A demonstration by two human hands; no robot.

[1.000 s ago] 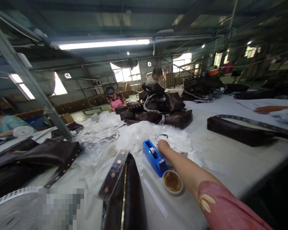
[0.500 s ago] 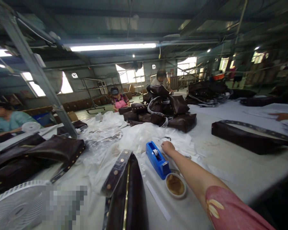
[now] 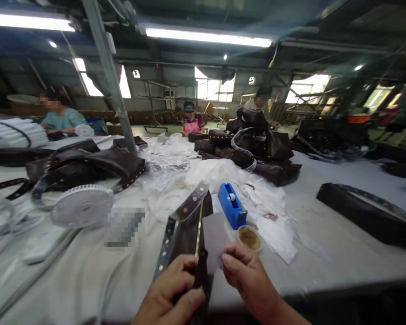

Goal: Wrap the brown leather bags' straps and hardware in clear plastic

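Left of the blue tape dispenser (image 3: 230, 205) and nearer us, we've got the dark bag (image 3: 186, 237) clamped in our left hand (image 3: 174, 291), our right hand (image 3: 245, 273) pinching a pale sheet (image 3: 214, 234). Round dish (image 3: 249, 238) just before the dispenser, piled bags (image 3: 277, 146) beyond!

Bag (image 3: 186, 232) — smooth, leather-like; sheet (image 3: 214, 237) — matt, perhaps paper.

At bottom centre, the left hand (image 3: 172, 291) grips a dark bag (image 3: 186, 232) with a gold zip, while the right hand (image 3: 248, 280) pinches a thin pale sheet (image 3: 215, 237) beside it. Just below and right of centre, a blue tape dispenser (image 3: 229, 205) and round dish (image 3: 249, 238) sit on the bench (image 3: 311, 266); a white fan (image 3: 83, 206) is at left.
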